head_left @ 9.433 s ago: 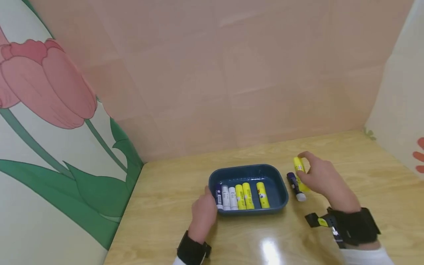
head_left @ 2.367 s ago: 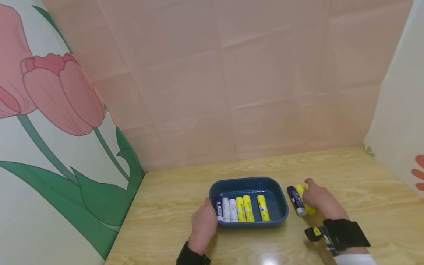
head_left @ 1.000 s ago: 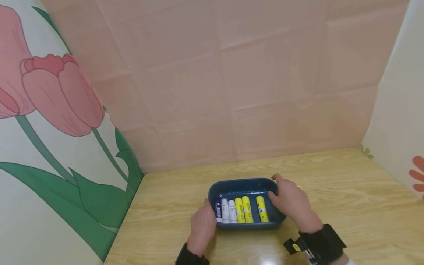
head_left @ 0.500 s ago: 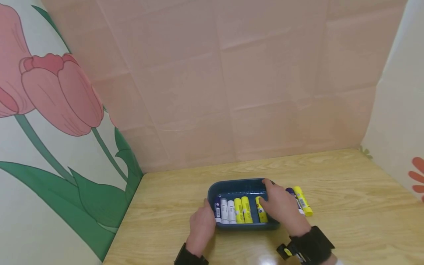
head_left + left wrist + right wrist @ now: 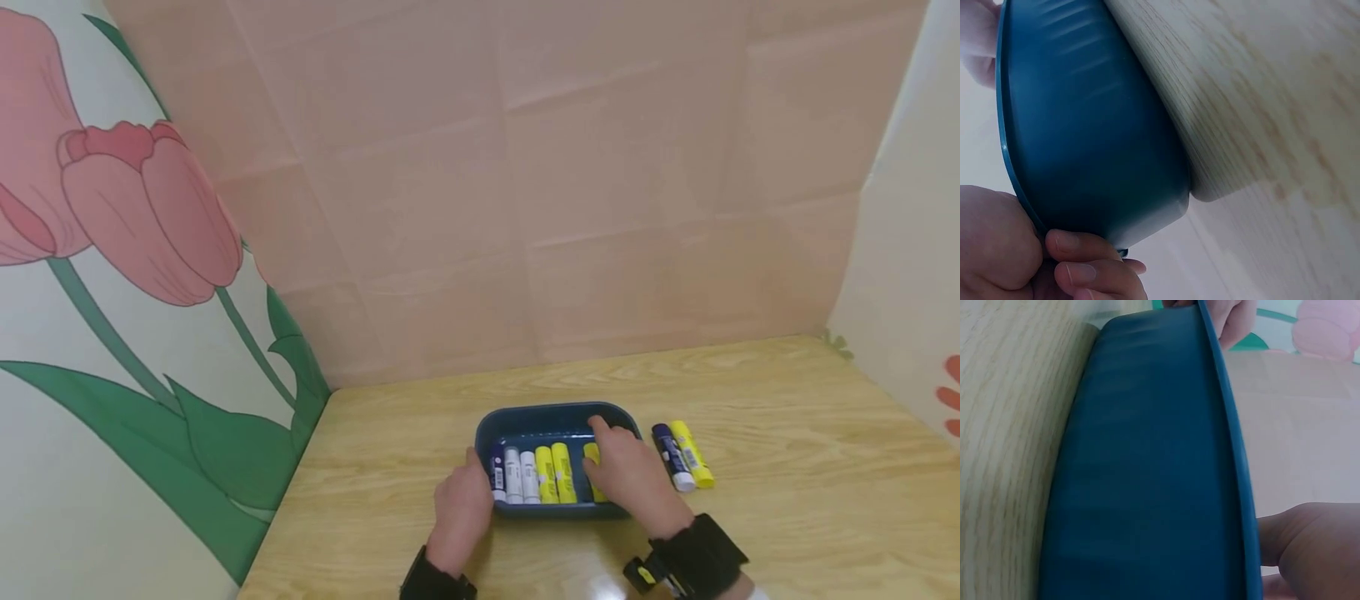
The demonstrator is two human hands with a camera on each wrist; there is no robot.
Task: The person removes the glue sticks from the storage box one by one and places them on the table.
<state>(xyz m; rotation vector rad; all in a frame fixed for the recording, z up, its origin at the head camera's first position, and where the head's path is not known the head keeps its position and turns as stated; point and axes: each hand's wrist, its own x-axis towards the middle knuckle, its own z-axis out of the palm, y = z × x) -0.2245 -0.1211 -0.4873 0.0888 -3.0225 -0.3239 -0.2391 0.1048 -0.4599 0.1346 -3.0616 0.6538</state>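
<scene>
A lone yellow stick [image 5: 592,452] (likely light, stiff, slick; best pinched mid-barrel) lies in a blue tray [image 5: 536,417], lower centre, under a right hand [image 5: 633,475], thumb and forefinger parted, contact unclear. The left hand [image 5: 462,496] grips the tray.

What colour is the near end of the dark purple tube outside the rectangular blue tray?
White near end, clearest in the head view.

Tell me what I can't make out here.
Head: the rightmost yellow stick in the blue tray, partly behind the right hand; any grip unclear.
Head: lettering on the purple stick outside the tray, too small.
Both wrist views: the tray's inside, hidden by its outer wall.
Right wrist: part of that hand, cut off by the frame edge.
</scene>
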